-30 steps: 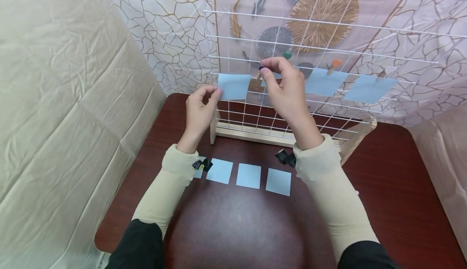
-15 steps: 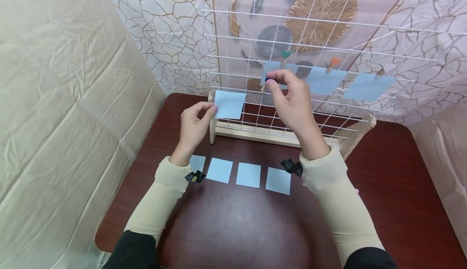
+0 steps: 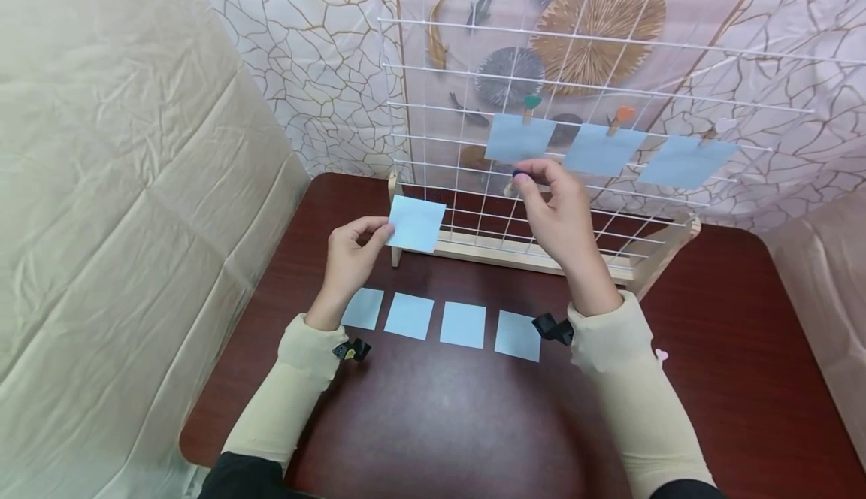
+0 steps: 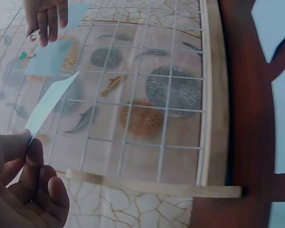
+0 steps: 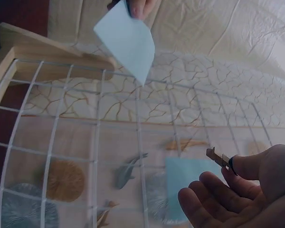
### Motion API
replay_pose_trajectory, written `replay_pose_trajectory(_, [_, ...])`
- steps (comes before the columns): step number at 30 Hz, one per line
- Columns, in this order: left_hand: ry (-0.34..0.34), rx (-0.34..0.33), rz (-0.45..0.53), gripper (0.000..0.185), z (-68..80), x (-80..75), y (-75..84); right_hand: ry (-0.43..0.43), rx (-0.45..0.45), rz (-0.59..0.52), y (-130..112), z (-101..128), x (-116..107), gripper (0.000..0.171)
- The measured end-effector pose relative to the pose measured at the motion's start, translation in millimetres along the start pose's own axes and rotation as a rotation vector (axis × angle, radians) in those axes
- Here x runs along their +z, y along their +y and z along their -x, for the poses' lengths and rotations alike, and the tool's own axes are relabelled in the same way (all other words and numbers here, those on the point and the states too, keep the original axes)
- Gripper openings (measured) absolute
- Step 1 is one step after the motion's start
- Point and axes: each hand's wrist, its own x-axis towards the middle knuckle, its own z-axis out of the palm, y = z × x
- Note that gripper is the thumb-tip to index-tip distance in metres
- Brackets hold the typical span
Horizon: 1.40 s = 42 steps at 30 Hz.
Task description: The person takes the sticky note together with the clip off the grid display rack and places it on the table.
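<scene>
My left hand [image 3: 352,258] pinches a light blue square of paper [image 3: 418,224] by its left edge, in front of the wire grid's lower left. In the left wrist view that paper [image 4: 51,102] is seen nearly edge-on between thumb and fingers. My right hand [image 3: 561,213] pinches a small wooden clothespin [image 3: 510,187] with a dark blue top, just below the hanging papers. The right wrist view shows the clothespin [image 5: 218,157] between thumb and forefinger. Three blue papers hang on the white wire grid [image 3: 460,142] by clothespins with green [image 3: 532,101], orange [image 3: 625,113] and white heart tops.
Several blue paper squares [image 3: 463,325] lie in a row on the dark red table [image 3: 433,424]. The grid stands in a wooden base [image 3: 487,253] with end feet. A small pink heart [image 3: 661,355] lies by the right sleeve. A patterned cloth hangs behind.
Both hands have come down from the grid. The left brought its paper lower and toward me; the right moved down and rightward with the clothespin, uncovering the paper under the green heart.
</scene>
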Motion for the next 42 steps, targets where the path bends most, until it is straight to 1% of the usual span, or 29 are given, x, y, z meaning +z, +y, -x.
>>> replay_pose_trajectory(4, [0.003, -0.023, -0.003, 0.016, 9.5, -3.1, -8.8, 0.022, 0.034, 0.019, 11, 8, -5, 0.026])
replay_pose_trajectory(10, [0.002, -0.056, -0.003, 0.017, 21.6, -6.4, -21.0, 0.04, 0.026, 0.025, 23, 19, -6, 0.026])
replay_pose_trajectory(14, [-0.008, -0.064, -0.007, 0.019, 28.0, -5.8, -26.8, 0.043, 0.039, 0.011, 28, 25, -7, 0.026])
replay_pose_trajectory(15, [-0.007, -0.063, -0.007, 0.018, 29.2, -5.8, -27.6, 0.044, 0.044, 0.014, 30, 26, -8, 0.025])
replay_pose_trajectory(16, [-0.005, -0.071, -0.009, 0.018, 30.5, -5.6, -23.4, 0.046, 0.05, 0.019, 30, 27, -8, 0.025])
replay_pose_trajectory(19, [0.005, -0.076, -0.003, 0.017, 34.0, -6.5, -24.1, 0.053, 0.067, 0.038, 33, 32, -9, 0.024])
replay_pose_trajectory(22, [0.024, -0.1, 0.002, 0.017, 38.5, -8.1, -24.8, 0.051, 0.077, 0.041, 36, 37, -11, 0.024])
replay_pose_trajectory(23, [0.029, -0.099, 0.011, 0.017, 39.9, -9.1, -30.1, 0.052, 0.078, 0.044, 37, 39, -12, 0.024])
replay_pose_trajectory(26, [0.045, -0.119, 0.016, 0.017, 45.0, -11.1, -32.3, 0.057, 0.085, 0.052, 42, 44, -15, 0.024])
replay_pose_trajectory(29, [0.059, -0.15, 0.008, 0.017, 49.6, -12.6, -35.3, 0.063, 0.097, 0.074, 47, 50, -18, 0.024])
replay_pose_trajectory(34, [0.075, -0.226, -0.015, 0.016, 56.6, -13.9, -39.5, 0.065, 0.12, 0.107, 60, 57, -24, 0.025])
replay_pose_trajectory(36, [0.082, -0.241, -0.018, 0.016, 58.9, -14.8, -40.6, 0.067, 0.128, 0.118, 64, 60, -27, 0.025])
replay_pose_trajectory(38, [0.093, -0.245, -0.017, 0.015, 60.8, -16.2, -42.3, 0.069, 0.134, 0.135, 68, 62, -29, 0.024])
replay_pose_trajectory(42, [0.103, -0.23, -0.011, 0.015, 64.5, -20.9, -46.6, 0.062, 0.163, 0.15, 73, 69, -32, 0.025])
